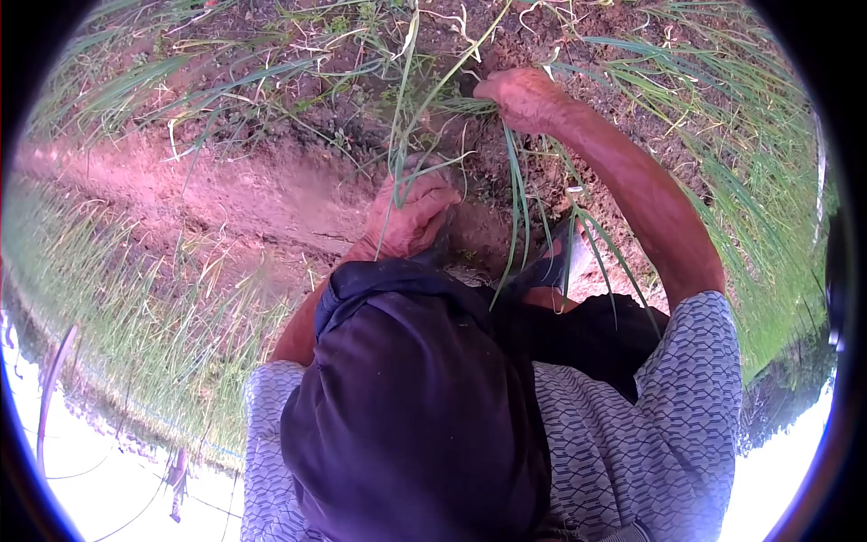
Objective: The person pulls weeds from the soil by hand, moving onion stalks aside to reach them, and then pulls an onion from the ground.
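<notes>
My left hand (pixel 414 212) is closed low over the bare soil, with its fingers curled under. Long green leaves (pixel 398 167) rise at its fingers and pass in front of it; what lies inside the grip is hidden. Farther forward and to the right, my right hand (pixel 526 99) is bent at the wrist, fingers pressed together at the soil among thin green weeds (pixel 467 106). Its fingertips are too unclear to show what they hold. Long drooping leaves (pixel 517 194) hang just below this hand.
A dark head covering (pixel 411 406) and patterned shirt (pixel 596 434) fill the lower middle. Rows of narrow-leaved plants (pixel 181 325) flank a reddish soil strip (pixel 262 194). More plants (pixel 750 199) grow at the right. A foot (pixel 582 262) shows below the right forearm.
</notes>
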{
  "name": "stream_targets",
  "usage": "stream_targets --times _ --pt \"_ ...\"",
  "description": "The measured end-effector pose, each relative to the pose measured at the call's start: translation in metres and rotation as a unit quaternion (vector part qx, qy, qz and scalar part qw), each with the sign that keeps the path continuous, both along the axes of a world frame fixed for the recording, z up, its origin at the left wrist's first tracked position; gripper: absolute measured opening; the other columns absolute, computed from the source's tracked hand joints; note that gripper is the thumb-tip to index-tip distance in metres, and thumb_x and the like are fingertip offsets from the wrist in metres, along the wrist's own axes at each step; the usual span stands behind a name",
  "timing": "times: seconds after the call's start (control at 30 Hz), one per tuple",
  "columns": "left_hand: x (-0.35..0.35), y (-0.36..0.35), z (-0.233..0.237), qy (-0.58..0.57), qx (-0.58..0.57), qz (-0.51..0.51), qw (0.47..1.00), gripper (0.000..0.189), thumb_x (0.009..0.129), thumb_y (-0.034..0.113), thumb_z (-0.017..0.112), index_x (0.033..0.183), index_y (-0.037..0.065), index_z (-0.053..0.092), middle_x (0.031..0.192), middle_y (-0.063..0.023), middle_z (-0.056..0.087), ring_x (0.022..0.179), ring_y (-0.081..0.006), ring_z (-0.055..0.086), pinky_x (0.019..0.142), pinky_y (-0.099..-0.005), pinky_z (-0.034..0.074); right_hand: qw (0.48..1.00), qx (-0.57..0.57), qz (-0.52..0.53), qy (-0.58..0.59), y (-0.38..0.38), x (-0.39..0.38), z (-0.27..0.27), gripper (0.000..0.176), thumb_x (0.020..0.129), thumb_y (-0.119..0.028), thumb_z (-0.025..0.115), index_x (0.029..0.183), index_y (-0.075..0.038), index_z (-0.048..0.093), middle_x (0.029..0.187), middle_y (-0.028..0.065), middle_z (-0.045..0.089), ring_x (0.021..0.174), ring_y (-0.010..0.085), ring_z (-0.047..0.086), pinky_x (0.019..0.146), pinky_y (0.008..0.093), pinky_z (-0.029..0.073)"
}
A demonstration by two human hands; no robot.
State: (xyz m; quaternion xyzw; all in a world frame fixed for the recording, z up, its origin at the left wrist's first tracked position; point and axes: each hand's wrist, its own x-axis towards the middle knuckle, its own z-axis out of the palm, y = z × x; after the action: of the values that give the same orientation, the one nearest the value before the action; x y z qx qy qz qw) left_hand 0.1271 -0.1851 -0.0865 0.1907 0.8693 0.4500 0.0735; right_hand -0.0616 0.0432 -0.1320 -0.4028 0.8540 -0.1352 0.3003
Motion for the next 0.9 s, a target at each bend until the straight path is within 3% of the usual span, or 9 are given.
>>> stream_targets --times 0.1,0.2,0.23,0.37,0.47,0.63,0.73,0.77,0.9 --pt "-0.003 0.000 -0.004 0.008 0.011 0.011 1.000 0.031 0.072 0.002 0.074 0.101 0.011 0.069 0.102 -0.0086 0.066 0.096 -0.0321 0.065 0.081 -0.0421 0.053 0.993 -0.057 -0.103 0.024 0.006 -0.001 -0.013 0.024 0.080 -0.003 0.064 0.104 -0.005 0.062 0.085 0.0165 0.062 0.080 0.0333 0.068 0.070 0.0397 0.062" --pt "-0.003 0.000 -0.004 0.003 0.021 0.005 1.000 0.030 0.072 0.002 0.074 0.101 0.011 0.069 0.100 -0.0086 0.066 0.094 -0.0321 0.065 0.079 -0.0416 0.054 0.982 -0.121 -0.084 0.115 -0.006 -0.008 -0.024 0.032 0.081 -0.004 0.066 0.112 -0.006 0.058 0.091 0.0164 0.063 0.081 0.0318 0.069 0.069 0.0398 0.063" --pt "-0.004 0.001 -0.004 0.003 0.020 0.004 1.000 0.030 0.072 0.002 0.074 0.101 0.011 0.069 0.100 -0.0086 0.066 0.094 -0.0321 0.065 0.079 -0.0416 0.054 0.990 -0.041 -0.095 0.093 -0.015 -0.010 -0.025 0.039 0.080 -0.004 0.066 0.118 -0.006 0.055 0.098 0.0152 0.065 0.087 0.0305 0.069 0.075 0.0399 0.062" --pt "-0.001 -0.001 -0.006 0.004 0.024 0.007 1.000 0.029 0.073 0.003 0.074 0.100 0.011 0.069 0.100 -0.0082 0.066 0.095 -0.0319 0.065 0.080 -0.0418 0.053 0.985 -0.026 -0.054 0.162 -0.026 -0.006 -0.041 0.041 0.081 -0.004 0.062 0.121 -0.010 0.057 0.102 0.0133 0.065 0.096 0.0290 0.067 0.079 0.0381 0.061" --pt "-0.001 -0.001 -0.003 0.005 0.014 0.009 1.000 0.029 0.073 0.003 0.074 0.100 0.012 0.069 0.100 -0.0079 0.066 0.096 -0.0317 0.065 0.081 -0.0419 0.053 0.982 -0.004 -0.051 0.182 -0.033 -0.008 -0.040 0.033 0.077 -0.010 0.068 0.109 -0.005 0.059 0.087 0.0153 0.066 0.084 0.0327 0.068 0.071 0.0424 0.059" --pt "0.001 -0.001 -0.006 0.002 0.016 0.014 1.000 0.030 0.072 0.003 0.075 0.101 0.012 0.069 0.101 -0.0077 0.065 0.097 -0.0317 0.064 0.081 -0.0422 0.053 0.946 0.002 -0.254 -0.201 -0.031 -0.020 0.000 0.034 0.085 -0.027 0.067 0.106 -0.002 0.061 0.076 0.0173 0.064 0.070 0.0264 0.065 0.065 0.0406 0.055" --pt "0.000 -0.001 -0.007 0.010 0.020 0.009 1.000 0.031 0.072 0.003 0.075 0.101 0.012 0.069 0.102 -0.0076 0.065 0.097 -0.0318 0.064 0.081 -0.0425 0.052 0.974 0.056 -0.189 -0.109 -0.039 -0.009 -0.032 0.042 0.085 -0.031 0.067 0.113 0.000 0.061 0.071 0.0179 0.064 0.067 0.0271 0.065 0.069 0.0413 0.056" --pt "-0.001 -0.001 -0.006 0.016 0.019 0.008 1.000 0.031 0.072 0.003 0.075 0.101 0.012 0.069 0.102 -0.0076 0.065 0.097 -0.0318 0.064 0.081 -0.0426 0.052 0.994 -0.016 -0.094 0.058 -0.039 0.001 -0.030 0.041 0.087 -0.028 0.067 0.116 0.000 0.060 0.070 0.0176 0.066 0.066 0.0292 0.067 0.071 0.0419 0.058" --pt "0.001 -0.002 -0.009 0.015 0.029 0.010 0.999 0.031 0.071 0.003 0.075 0.100 0.012 0.069 0.101 -0.0075 0.065 0.096 -0.0318 0.064 0.082 -0.0427 0.052 0.997 0.000 -0.068 0.032 -0.049 0.005 -0.024 0.027 0.088 -0.016 0.063 0.109 0.001 0.061 0.082 0.0209 0.068 0.076 0.0332 0.069 0.069 0.0434 0.060"
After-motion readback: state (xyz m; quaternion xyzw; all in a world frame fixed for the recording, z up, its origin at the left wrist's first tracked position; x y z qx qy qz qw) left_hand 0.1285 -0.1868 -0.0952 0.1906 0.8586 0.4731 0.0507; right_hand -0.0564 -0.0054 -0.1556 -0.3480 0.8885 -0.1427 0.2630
